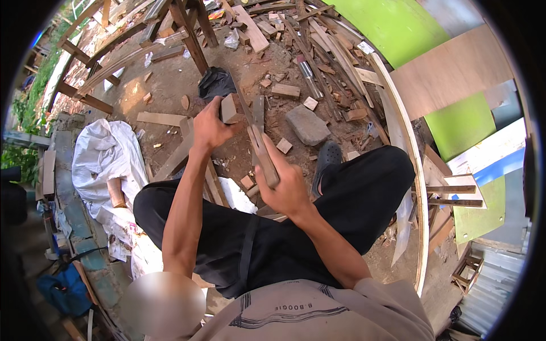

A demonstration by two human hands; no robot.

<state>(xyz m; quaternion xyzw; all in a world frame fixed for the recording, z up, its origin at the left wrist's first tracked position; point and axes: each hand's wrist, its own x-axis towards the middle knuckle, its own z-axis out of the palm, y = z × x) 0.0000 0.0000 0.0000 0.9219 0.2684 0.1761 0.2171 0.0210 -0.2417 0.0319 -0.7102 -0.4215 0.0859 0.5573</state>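
Note:
My left hand (pixel 211 126) is closed around a squared piece of wood (pixel 230 109), whose pale end faces up between thumb and fingers. In my right hand (pixel 286 184) is the wooden handle of a hand saw (pixel 264 156). Its thin blade points away from me, seen almost edge-on, and runs close along the right side of the wood. Whether the teeth touch the wood I cannot tell. Under my hands lie lengths of timber (pixel 211 183) between my bent legs.
A grey stone block (pixel 307 124) and wood offcuts (pixel 285 90) lie ahead. Long planks (pixel 341 57) are piled at the right. A wooden frame (pixel 190 42) stands far left, by a black plastic bag (pixel 216 83). White sacking (pixel 108 153) lies left, green panels (pixel 460 125) right.

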